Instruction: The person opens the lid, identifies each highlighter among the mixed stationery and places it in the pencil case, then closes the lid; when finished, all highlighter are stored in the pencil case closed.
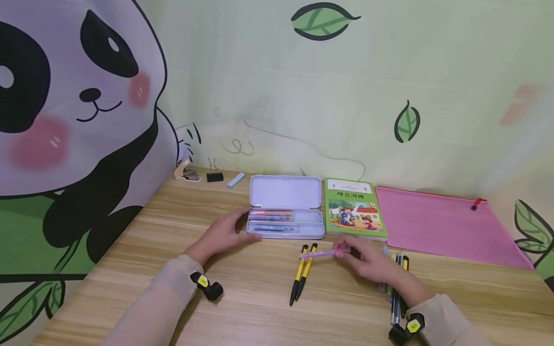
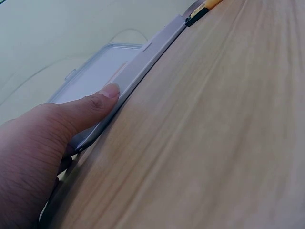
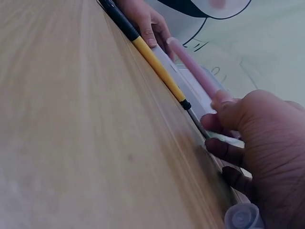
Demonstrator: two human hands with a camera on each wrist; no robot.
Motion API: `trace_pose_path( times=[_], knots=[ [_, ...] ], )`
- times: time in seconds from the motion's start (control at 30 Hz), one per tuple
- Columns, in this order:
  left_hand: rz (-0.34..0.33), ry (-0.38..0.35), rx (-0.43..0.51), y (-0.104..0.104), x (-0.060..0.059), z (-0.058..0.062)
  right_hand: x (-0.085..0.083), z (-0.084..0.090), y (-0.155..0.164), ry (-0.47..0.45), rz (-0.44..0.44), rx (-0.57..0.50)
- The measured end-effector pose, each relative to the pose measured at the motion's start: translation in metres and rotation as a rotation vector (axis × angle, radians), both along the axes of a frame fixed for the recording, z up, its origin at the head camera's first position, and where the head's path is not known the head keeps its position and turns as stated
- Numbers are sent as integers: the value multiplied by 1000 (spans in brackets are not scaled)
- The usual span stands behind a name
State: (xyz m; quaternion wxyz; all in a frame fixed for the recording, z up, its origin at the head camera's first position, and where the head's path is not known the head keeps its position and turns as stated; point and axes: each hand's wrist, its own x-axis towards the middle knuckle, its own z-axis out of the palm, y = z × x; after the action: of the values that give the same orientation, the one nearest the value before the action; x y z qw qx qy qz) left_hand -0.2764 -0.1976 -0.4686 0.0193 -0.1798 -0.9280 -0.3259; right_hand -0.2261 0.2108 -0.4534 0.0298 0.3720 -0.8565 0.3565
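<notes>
The head view shows the right hand (image 1: 374, 264) pinching a pink pen (image 1: 324, 253) at one end with its fingers, just above the table (image 1: 242, 307). The pen lies almost flat, crossing over the tops of two yellow and black pens (image 1: 301, 274) that lie side by side on the table. The right wrist view shows the pink pen (image 3: 193, 67) up close, held between the thumb and fingers (image 3: 224, 102), and lifted a little over one yellow pen (image 3: 152, 59). More pens (image 1: 396, 288) lie partly hidden under the right wrist, seen only from the head view.

The left hand (image 1: 225, 233) holds the open white pencil case (image 1: 285, 211) at its left end. The left wrist view shows the thumb (image 2: 97, 102) pressed flat on the case's edge (image 2: 138, 71); the other fingers are hidden.

Beside the case lie a green book (image 1: 355, 209) and a pink folder (image 1: 441, 223). A black clip (image 1: 214, 175) stands near the wall.
</notes>
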Motion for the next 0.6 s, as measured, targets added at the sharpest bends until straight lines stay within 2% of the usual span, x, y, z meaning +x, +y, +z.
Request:
trace_pose_path(
  times=[0.23, 0.47, 0.6],
  knots=[
    [6, -10, 3, 0, 0, 3, 3, 12, -5, -101, -132, -79],
    [7, -19, -1, 1, 2, 6, 1, 27, -19, 3, -142, -134],
    [6, -25, -5, 1, 2, 4, 2, 31, -31, -12, -128, -164]
  ],
)
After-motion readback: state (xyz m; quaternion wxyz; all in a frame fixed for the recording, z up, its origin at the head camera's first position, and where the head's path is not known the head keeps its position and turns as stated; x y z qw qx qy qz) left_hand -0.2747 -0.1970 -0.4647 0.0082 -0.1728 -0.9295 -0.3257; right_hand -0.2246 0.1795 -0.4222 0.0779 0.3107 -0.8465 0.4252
